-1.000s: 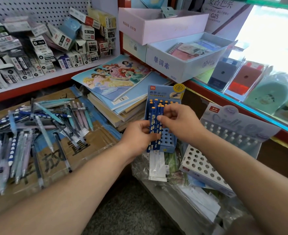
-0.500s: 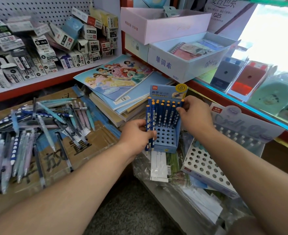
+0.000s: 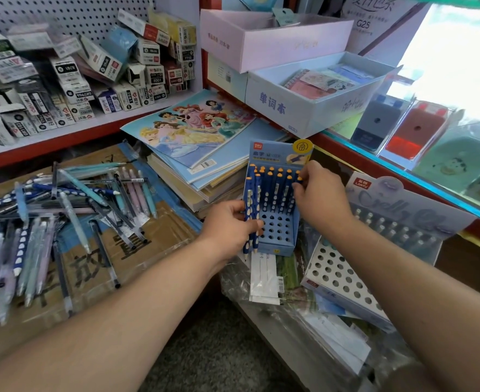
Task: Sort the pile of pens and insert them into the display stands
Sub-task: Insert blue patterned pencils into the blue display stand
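Since a second ago, the right hand (image 3: 322, 200) has left the bundle over the middle of the blue display stand (image 3: 278, 236) and gone to the right end of its back rows.

Head view, the only one:
- The stand sits upright on plastic-wrapped stock, its header card facing the person. Seated pens (image 3: 275, 188) fill the back rows. The front rows of holes are empty.
- The right hand pinches the orange top of the end pen (image 3: 299, 180), in my judgement to settle it straight in its hole.
- The left hand (image 3: 229, 226) grips a bundle of blue pens (image 3: 251, 199) upright against the stand's left side. That grip keeps the supply beside the holes and probably steadies the light stand as well.
- The pile of pens (image 3: 72, 210) lies unsorted on cardboard (image 3: 148, 244) to the left, well apart from the stand. Several kinds are mixed in it, including more blue dotted ones.
- The white display stand (image 3: 343, 281) lies just right of the blue one and is only partly filled.

Assessment: the blue pens are being inserted now, and most of the task remains. Next, another pen from the bundle should go into a free hole
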Demonstrator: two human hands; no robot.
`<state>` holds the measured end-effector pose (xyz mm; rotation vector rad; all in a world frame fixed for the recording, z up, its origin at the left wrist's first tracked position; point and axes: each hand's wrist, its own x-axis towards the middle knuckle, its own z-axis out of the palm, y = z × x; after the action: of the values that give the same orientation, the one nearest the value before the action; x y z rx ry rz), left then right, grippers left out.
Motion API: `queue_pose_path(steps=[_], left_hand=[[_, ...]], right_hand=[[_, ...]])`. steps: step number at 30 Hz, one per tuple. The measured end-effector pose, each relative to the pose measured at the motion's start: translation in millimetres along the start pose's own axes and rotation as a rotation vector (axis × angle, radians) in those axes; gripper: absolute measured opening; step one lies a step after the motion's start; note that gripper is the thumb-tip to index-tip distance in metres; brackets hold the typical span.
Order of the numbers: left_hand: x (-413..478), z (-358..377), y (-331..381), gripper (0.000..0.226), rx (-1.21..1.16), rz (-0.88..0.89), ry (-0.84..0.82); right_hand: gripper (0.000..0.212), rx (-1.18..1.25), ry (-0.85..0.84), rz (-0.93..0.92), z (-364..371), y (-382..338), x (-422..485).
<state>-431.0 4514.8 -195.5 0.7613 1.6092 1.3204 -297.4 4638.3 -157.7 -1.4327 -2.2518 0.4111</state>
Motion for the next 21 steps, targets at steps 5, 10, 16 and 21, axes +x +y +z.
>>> queue_pose_path(steps=[5,10,16,21], left_hand=[[-1,2,1,0.023,0.017,0.001,-0.017],[-2,3,0,0.025,0.007,0.004,-0.081],[-5,5,2,0.021,0.039,0.031,-0.148],[-1,-9,5,0.021,0.044,0.046,-0.014]], right_hand=[[0.021,-0.043,-0.008,0.039,0,-1,3],[0.008,0.284,-0.049,-0.018,-9,-16,-12],[0.010,0.495,-0.285,-0.047,-6,-21,-22],[0.006,0.561,-0.059,0.002,-4,-20,-8]])
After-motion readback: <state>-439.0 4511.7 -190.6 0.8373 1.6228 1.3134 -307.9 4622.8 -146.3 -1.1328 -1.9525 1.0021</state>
